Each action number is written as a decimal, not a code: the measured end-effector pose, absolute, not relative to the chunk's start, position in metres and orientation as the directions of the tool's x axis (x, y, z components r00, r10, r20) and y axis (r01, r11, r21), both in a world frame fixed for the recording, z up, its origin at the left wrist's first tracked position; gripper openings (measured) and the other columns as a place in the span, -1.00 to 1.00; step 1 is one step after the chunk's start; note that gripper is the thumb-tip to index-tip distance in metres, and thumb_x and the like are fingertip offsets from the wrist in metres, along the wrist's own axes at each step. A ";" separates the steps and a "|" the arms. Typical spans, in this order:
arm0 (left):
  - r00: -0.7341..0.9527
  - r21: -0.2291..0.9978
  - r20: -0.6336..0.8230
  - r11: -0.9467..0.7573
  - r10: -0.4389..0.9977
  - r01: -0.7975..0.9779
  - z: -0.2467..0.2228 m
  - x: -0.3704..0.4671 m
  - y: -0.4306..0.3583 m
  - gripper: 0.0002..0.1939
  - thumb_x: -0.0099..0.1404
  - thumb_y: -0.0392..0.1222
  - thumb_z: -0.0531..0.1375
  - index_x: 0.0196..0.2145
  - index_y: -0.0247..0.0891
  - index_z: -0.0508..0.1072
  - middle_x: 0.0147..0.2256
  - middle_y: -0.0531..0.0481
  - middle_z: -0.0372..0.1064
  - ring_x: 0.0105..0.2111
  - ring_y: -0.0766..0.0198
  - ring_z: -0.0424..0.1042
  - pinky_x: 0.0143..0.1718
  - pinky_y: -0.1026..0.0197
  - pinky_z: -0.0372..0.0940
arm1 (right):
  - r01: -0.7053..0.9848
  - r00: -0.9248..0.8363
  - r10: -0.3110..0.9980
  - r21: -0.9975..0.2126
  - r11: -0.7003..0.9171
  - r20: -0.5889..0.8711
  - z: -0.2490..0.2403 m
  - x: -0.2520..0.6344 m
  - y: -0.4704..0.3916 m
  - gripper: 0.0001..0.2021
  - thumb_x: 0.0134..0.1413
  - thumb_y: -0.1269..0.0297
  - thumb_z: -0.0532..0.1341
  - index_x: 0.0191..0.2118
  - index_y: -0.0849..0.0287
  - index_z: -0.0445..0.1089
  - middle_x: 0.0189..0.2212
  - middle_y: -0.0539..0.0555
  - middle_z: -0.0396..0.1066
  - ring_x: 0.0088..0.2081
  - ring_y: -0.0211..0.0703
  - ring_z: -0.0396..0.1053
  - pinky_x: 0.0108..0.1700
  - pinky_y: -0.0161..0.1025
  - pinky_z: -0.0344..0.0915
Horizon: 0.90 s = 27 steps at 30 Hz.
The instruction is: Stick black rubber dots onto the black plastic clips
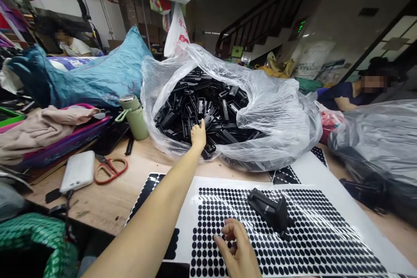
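My left hand (pixel 198 135) reaches into the mouth of a clear plastic bag (pixel 273 126) full of black plastic parts (pixel 224 108). Its fingers are curled onto one of the parts at the near edge of the heap, and their tips are partly hidden. Over a sheet of round black stickers (pixel 312 234), my right hand (pixel 238 247) is half curled, thumb and forefinger apart, with nothing visible between them. To its right, a black plastic holder-like piece (pixel 269 210) lies on the same sheet.
Red-handled scissors (pixel 111 171), a white power bank (pixel 77 171) and a green bottle (pixel 134 117) stand or lie at left. A blue sack (pixel 97 74) is behind them. Another plastic bag (pixel 374 134) sits at right. Two people are farther back, left and right.
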State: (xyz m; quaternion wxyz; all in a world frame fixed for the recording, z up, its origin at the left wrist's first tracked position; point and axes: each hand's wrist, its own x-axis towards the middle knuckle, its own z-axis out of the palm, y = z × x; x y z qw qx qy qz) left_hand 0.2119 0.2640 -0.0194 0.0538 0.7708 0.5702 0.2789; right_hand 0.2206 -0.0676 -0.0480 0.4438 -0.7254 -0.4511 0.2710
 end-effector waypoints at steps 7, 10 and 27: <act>0.292 0.397 0.394 -0.448 0.871 0.801 -0.008 0.166 0.256 -0.20 0.09 -0.22 0.17 0.24 -0.20 -0.09 -0.11 -0.18 0.29 -0.13 0.07 0.33 -0.09 0.13 0.17 | 0.465 0.244 0.968 -0.870 -0.165 -0.054 -0.027 0.209 -0.048 -0.88 0.09 0.18 0.05 -0.37 0.09 0.18 -0.31 0.05 0.27 -0.34 -0.19 0.29 -0.34 -0.28 0.23; 0.253 0.545 0.428 -0.471 0.868 0.694 0.002 0.123 0.232 -0.17 0.03 -0.17 0.21 0.23 -0.23 -0.04 -0.03 -0.15 0.29 -0.09 0.09 0.33 -0.07 0.17 0.19 | 0.529 0.172 0.983 -0.837 -0.140 -0.055 -0.028 0.199 -0.027 -0.89 0.09 0.22 0.05 -0.33 0.12 0.21 -0.33 0.05 0.31 -0.33 -0.19 0.32 -0.28 -0.25 0.25; 0.361 0.681 0.292 -0.457 0.886 0.572 0.000 -0.016 0.104 -0.30 0.04 -0.15 0.20 0.15 -0.23 0.16 0.07 -0.11 0.23 0.05 0.12 0.22 0.09 0.10 0.08 | 0.773 0.402 0.908 -0.487 -0.407 -0.121 -0.046 0.152 0.081 -0.73 0.10 0.33 0.04 -0.12 0.38 0.27 -0.12 0.40 0.30 -0.07 0.10 0.28 -0.16 -0.14 0.19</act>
